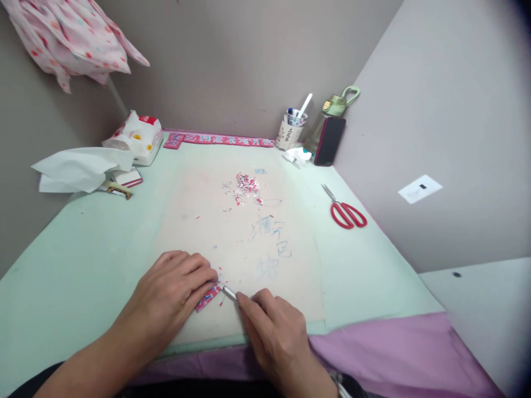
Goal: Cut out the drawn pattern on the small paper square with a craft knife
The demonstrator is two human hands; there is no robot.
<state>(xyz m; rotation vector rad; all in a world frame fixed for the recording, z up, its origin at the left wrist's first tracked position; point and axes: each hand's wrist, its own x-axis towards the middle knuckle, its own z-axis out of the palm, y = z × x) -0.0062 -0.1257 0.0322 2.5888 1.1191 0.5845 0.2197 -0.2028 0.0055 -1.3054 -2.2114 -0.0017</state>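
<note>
On the beige sheet near the table's front edge lies a small pink piece with blue and white marks (208,298). My left hand (178,284) rests over its upper left part, fingers bent and pressing it down. A thin silver carving tool (229,293) is pinched in my right hand (276,329), and its tip meets the piece's right end, near the left fingertips. Small red scraps lie around that end. The left thumb is partly hidden beneath the fingers.
Beyond the hands, shavings (246,187) are heaped on the beige sheet (199,221). Red scissors (347,214) lie right. A phone (331,141), bottle (336,105), pen cup (290,132) and pink strip row (228,140) line the back. Tissues (143,138) and a cutter (118,189) are left.
</note>
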